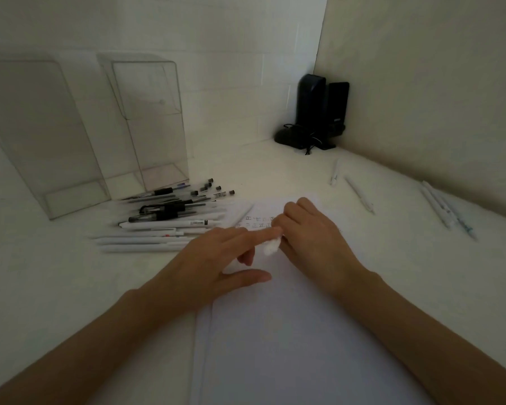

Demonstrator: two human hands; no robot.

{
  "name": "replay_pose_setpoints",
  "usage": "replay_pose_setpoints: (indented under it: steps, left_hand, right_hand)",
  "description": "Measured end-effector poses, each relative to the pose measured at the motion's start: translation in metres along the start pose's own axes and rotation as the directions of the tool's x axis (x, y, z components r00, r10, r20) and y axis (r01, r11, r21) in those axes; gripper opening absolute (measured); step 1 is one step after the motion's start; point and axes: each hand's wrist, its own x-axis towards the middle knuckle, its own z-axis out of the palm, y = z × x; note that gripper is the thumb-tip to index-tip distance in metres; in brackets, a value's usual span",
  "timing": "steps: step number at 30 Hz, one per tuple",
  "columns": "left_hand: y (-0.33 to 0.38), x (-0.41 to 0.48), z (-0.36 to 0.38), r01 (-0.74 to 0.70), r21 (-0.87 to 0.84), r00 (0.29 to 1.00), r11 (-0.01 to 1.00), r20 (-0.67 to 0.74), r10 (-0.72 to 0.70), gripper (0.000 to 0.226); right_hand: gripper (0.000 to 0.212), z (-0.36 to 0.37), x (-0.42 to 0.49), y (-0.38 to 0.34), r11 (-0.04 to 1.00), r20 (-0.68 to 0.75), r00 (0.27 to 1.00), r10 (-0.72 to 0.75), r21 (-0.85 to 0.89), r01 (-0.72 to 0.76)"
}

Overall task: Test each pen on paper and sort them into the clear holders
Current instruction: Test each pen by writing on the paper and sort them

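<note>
A sheet of white paper (289, 331) lies in front of me, with small written marks (257, 222) near its far edge. My right hand (313, 238) is curled beside those marks and grips a white pen (271, 247), only the blunt end of which shows. My left hand (216, 258) rests on the paper's left edge, its fingers straight and its index finger reaching to the pen's end. A pile of black and white pens (173, 217) lies to the left of the paper. Two clear holders (41, 135) (149, 121) stand behind the pile; I see nothing inside either.
Single white pens (335, 172) (360, 194) lie on the white table to the right, and a few more (444, 209) lie near the right wall. Black speakers (322, 109) with cables and a dark mouse (287, 135) fill the far corner.
</note>
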Motion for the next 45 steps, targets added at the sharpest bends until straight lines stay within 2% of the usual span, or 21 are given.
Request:
replay_pose_setpoints:
  steps: [2,5,8,11,14,16,18,21,23,27,29,31,35,37,38,40,42,43,45]
  left_hand:
    - [0.001,0.001,-0.001,-0.029,-0.003,0.998,1.000,-0.049,0.029,0.037]
    - [0.002,0.002,-0.003,-0.026,0.037,0.991,0.999,-0.130,0.030,0.025]
    - [0.003,0.003,-0.004,-0.045,0.011,0.987,0.999,-0.151,0.046,0.020]
    - [0.007,0.004,-0.015,0.056,-0.096,0.953,0.994,-0.291,-0.082,0.021]
    - [0.003,0.002,-0.031,0.150,-0.208,0.840,0.967,-0.489,-0.235,0.013]
    - [-0.005,0.000,-0.036,0.263,-0.107,0.799,0.959,-0.533,-0.279,0.012]
    - [-0.017,-0.003,-0.035,0.411,0.110,0.805,0.905,-0.510,-0.303,0.020]
    - [-0.034,-0.005,-0.029,0.542,0.349,0.808,0.765,-0.467,-0.360,0.037]
    - [-0.042,-0.006,-0.024,0.564,0.439,0.814,0.700,-0.441,-0.379,0.038]
    - [-0.046,-0.006,-0.012,0.508,0.488,0.859,0.710,-0.350,-0.374,0.035]
    - [-0.047,-0.007,-0.008,0.485,0.509,0.873,0.711,-0.334,-0.356,0.039]
    - [-0.050,-0.007,-0.004,0.493,0.496,0.868,0.715,-0.338,-0.364,0.045]
    - [-0.062,-0.014,0.004,0.504,0.459,0.864,0.732,-0.291,-0.412,0.069]
    - [-0.066,-0.017,0.006,0.491,0.450,0.871,0.746,-0.274,-0.408,0.076]
    - [-0.067,-0.017,0.006,0.490,0.442,0.871,0.751,-0.273,-0.408,0.076]
    - [-0.066,-0.016,0.005,0.489,0.420,0.871,0.764,-0.274,-0.407,0.073]
    - [-0.065,-0.015,0.004,0.480,0.407,0.876,0.777,-0.274,-0.398,0.072]
    - [-0.065,-0.015,0.004,0.477,0.404,0.877,0.780,-0.272,-0.395,0.072]
    - [-0.063,-0.014,0.003,0.472,0.395,0.879,0.788,-0.273,-0.390,0.072]
  right_hand:
    - [0.010,-0.002,0.002,-0.006,0.998,-0.006,0.999,-0.050,-0.034,0.049]
    - [0.009,-0.002,0.003,-0.009,0.998,0.024,0.999,-0.048,-0.040,0.049]
    - [0.019,-0.001,0.003,-0.008,0.997,0.052,0.998,-0.021,0.078,0.017]
    - [0.043,-0.002,0.004,-0.007,0.973,0.117,0.988,0.104,0.195,-0.126]
    - [0.054,-0.004,0.003,0.001,0.936,0.170,0.959,0.225,0.234,-0.261]
    - [0.046,-0.006,0.000,0.010,0.924,0.194,0.940,0.279,0.211,-0.318]
    - [0.037,-0.007,-0.003,0.017,0.910,0.212,0.914,0.346,0.162,-0.381]
    - [0.032,-0.007,-0.007,0.029,0.842,0.258,0.823,0.506,0.058,-0.536]
    - [0.032,-0.009,-0.010,0.041,0.770,0.252,0.745,0.618,-0.002,-0.638]
    - [0.040,-0.014,-0.019,0.071,0.578,0.138,0.562,0.815,-0.237,-0.781]
    - [0.043,-0.016,-0.026,0.085,0.472,0.142,0.452,0.880,-0.341,-0.813]
    - [0.044,-0.015,-0.034,0.095,0.415,0.192,0.368,0.910,-0.402,-0.816]
    - [0.032,-0.012,-0.042,0.106,0.384,0.126,0.366,0.922,-0.411,-0.827]
    - [0.027,-0.011,-0.043,0.110,0.349,0.091,0.339,0.936,-0.348,-0.870]
    - [0.025,-0.012,-0.043,0.111,0.328,0.059,0.324,0.944,-0.257,-0.909]
    - [0.018,-0.015,-0.040,0.111,0.280,-0.035,0.278,0.960,0.087,-0.956]
    - [0.010,-0.024,-0.031,0.105,0.250,-0.101,0.229,0.968,0.447,-0.859]
    - [0.007,-0.030,-0.024,0.101,0.252,-0.118,0.225,0.967,0.564,-0.786]
    - [0.004,-0.041,-0.014,0.093,0.316,-0.173,0.280,0.944,0.716,-0.622]
